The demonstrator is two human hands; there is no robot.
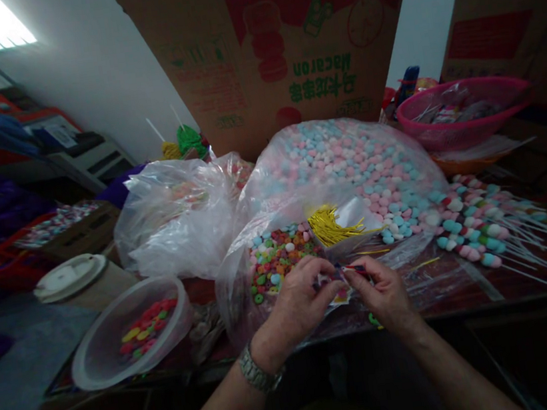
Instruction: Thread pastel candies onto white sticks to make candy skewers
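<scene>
My left hand [303, 298], with a metal watch on its wrist, pinches a small dark printed wrapper [322, 281]. Opposite it, my right hand [383, 291] has thumb and fingers closed on the wrapper's other side, where red and blue show. What the wrapper contains is too small to make out. Just beyond my left hand lies a tray of mixed ring-shaped and round candies [280, 258]. A bundle of yellow twist ties [331, 226] rests in a white box behind my fingers. A green ring candy [373, 319] sits below my right hand.
A big clear bag of pastel candy balls [338, 163] fills the back, before a tall carton [302, 40]. Candy skewers [488, 224] are piled at right, under a pink basket [463, 113]. Left are a plastic bowl [84, 357] of candies and a lidded tub [76, 278].
</scene>
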